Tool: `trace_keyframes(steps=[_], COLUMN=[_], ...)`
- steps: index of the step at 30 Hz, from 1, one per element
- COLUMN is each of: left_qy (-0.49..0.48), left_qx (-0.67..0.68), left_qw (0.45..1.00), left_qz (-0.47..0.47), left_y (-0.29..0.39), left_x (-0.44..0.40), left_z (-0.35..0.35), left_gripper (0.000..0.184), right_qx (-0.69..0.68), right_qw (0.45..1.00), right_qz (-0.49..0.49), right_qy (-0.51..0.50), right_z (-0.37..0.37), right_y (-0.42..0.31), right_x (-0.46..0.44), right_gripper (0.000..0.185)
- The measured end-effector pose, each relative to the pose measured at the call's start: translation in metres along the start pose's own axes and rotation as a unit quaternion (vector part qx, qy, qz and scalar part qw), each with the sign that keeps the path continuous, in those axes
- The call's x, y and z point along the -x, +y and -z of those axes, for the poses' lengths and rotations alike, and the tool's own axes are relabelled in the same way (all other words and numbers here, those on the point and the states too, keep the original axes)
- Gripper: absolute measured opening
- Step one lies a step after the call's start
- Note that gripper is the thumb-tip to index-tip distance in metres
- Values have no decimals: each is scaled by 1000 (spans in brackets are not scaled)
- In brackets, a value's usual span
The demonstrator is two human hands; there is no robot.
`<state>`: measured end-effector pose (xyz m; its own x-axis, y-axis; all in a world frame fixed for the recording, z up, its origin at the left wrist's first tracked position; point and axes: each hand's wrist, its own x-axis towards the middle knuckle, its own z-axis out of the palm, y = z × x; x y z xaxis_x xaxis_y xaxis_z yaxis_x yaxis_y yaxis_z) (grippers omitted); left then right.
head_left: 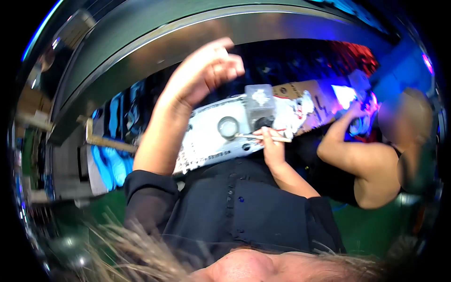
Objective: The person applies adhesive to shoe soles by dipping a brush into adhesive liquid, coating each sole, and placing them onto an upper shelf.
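My right hand (273, 146) pinches a thin, pale-handled brush (253, 136), its tip at the edge of a small round jar (228, 127) of grey contents. The jar stands on a white board with printed lettering (202, 143). Raised above the board's far left side, my left hand (213, 73) has its fingers curled in, and nothing shows in it; it is slightly blurred. Just beyond my right hand is a clear plastic container (260, 101) with white stuff in it and a dark item at its near end.
Crumpled white cloth or paper (300, 110) lies on brown cardboard (324, 103) to the right. A co-worker (366, 164) works there under blue light. A metal rail (155, 49) spans the far side. Blue pieces (110, 164) and a wooden strip (110, 142) are at left.
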<state>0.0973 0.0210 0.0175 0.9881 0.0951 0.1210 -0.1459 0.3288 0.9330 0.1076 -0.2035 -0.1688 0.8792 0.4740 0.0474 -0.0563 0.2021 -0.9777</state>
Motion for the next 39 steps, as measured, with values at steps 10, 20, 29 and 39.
trace_keyframes(steps=[10, 20, 29, 39], left_qy=[634, 720, 691, 492], left_qx=[51, 229, 177, 171], left_qw=[760, 654, 700, 839], left_qz=[134, 35, 32, 158], left_y=[-153, -130, -159, -182], left_x=[350, 437, 497, 463], left_z=[150, 280, 261, 168], left_gripper=[55, 55, 36, 60], right_qx=[-3, 29, 35, 63], right_qw=[998, 995, 995, 991], right_qz=[-19, -25, -23, -29], right_qy=[-52, -95, -91, -114], right_z=[-28, -73, -67, -77], right_y=[17, 12, 15, 13], right_x=[-13, -8, 0, -3], right_gripper=[29, 30, 27, 31])
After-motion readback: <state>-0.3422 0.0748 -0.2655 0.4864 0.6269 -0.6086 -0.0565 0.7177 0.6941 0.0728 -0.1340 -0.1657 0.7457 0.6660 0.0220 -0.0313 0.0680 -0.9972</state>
